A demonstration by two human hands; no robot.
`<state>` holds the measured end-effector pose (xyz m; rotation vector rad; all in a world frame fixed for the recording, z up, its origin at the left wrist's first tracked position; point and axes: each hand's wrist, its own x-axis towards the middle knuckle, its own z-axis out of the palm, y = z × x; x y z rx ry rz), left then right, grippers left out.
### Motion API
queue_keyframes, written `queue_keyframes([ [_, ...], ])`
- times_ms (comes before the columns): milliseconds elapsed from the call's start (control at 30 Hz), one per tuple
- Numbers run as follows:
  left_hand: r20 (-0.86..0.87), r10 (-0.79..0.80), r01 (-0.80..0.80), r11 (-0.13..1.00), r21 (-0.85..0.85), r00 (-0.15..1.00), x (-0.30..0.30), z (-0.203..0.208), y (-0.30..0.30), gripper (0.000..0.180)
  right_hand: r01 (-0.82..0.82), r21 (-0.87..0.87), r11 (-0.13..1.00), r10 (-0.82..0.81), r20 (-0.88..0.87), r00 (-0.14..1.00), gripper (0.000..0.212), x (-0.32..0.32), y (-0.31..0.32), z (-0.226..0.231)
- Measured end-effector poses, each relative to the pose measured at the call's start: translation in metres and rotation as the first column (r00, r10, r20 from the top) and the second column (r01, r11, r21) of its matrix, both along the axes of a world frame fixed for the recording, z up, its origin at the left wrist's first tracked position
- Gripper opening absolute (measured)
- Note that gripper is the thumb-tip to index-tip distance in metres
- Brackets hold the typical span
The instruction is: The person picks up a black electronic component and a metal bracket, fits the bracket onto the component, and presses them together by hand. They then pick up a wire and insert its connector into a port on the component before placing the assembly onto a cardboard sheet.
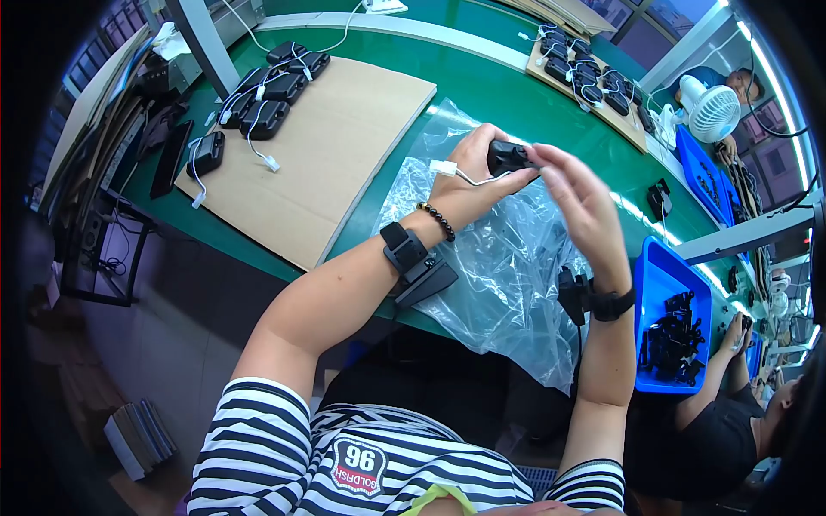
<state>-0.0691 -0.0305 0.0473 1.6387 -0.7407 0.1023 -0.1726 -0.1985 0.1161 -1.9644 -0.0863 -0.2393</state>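
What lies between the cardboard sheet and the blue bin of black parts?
Between the cardboard sheet and blue bin, the head view shows clear plastic film on the green bench; the left hand there holds a black device.

From here, a hand could pass left of the left hand (475,156), low over flat cardboard (310,181), until clustered black cases (264,119) block it; beside the right forearm, a blue bin's (675,271) walls obstruct.

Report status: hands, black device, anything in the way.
Left hand holding black device. Right hand at its right end. White cable plug over left hand. Clear plastic underneath; no obstruction seen.
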Motion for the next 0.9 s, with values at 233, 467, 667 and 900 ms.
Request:
queue_keyframes([
  [233,-0.034,-0.025,0.026,1.0,0.018,0.999,-0.003,0.002,-0.001,0.05,0.024,-0.062,0.998,-0.018,0.1,0.995,0.036,-0.001,0.002,-0.002],
  [467,-0.008,-0.036,0.037,0.999,0.032,0.999,-0.006,0.002,0.0,0.05,0.04,-0.208,0.977,-0.006,0.161,0.987,0.03,0.0,0.009,-0.006],
  [667,-0.024,-0.088,0.089,0.993,0.076,0.996,-0.008,0.0,-0.002,0.053,0.069,-0.229,0.971,-0.024,0.195,0.981,0.025,0.002,0.004,-0.005],
  [900,-0.043,-0.166,0.17,0.981,0.09,0.985,-0.011,0.001,-0.003,0.05,0.165,-0.484,0.859,-0.023,0.286,0.958,0.02,0.004,0.008,-0.009],
])
